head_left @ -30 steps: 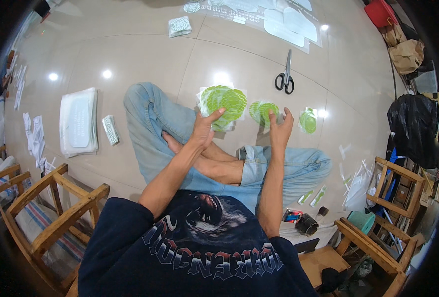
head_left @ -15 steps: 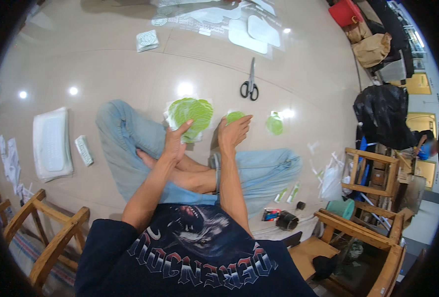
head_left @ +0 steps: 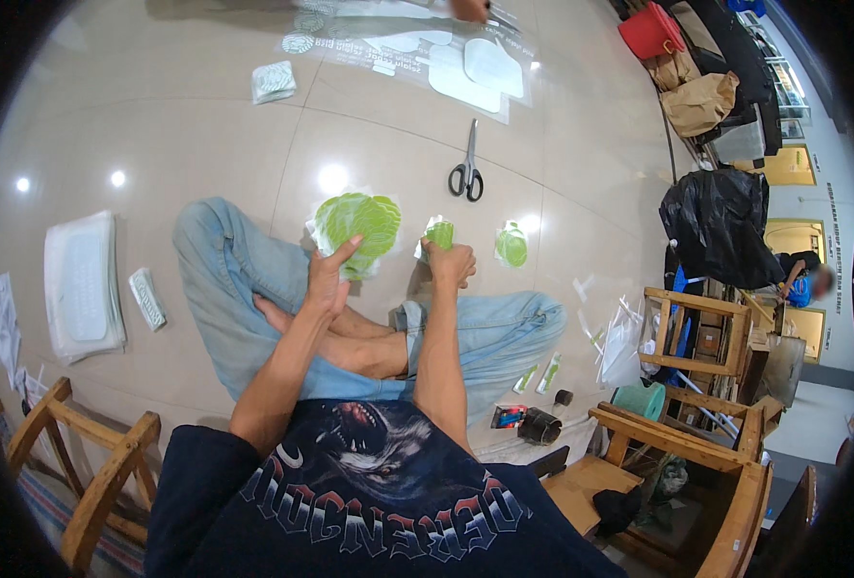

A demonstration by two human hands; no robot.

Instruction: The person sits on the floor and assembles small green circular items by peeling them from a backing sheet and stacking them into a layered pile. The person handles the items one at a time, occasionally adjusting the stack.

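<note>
Fingers (head_left: 353,245) of our left hand (head_left: 327,279) grip large green cutouts (head_left: 357,220), right hand (head_left: 453,264) small green cutouts (head_left: 439,232); slackening could scatter them.

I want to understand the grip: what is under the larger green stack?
The left hand holds the larger green stack by its near edge, thumb on top; the fingers go out of sight beneath. Anything else directly under it is covered.

The glossy beige tile floor (head_left: 388,135) carries black-handled scissors (head_left: 472,146), a small green cut-out (head_left: 512,248), and, at left, a white sheet stack (head_left: 84,289) with a narrow bundle (head_left: 146,299) just beside it.
</note>
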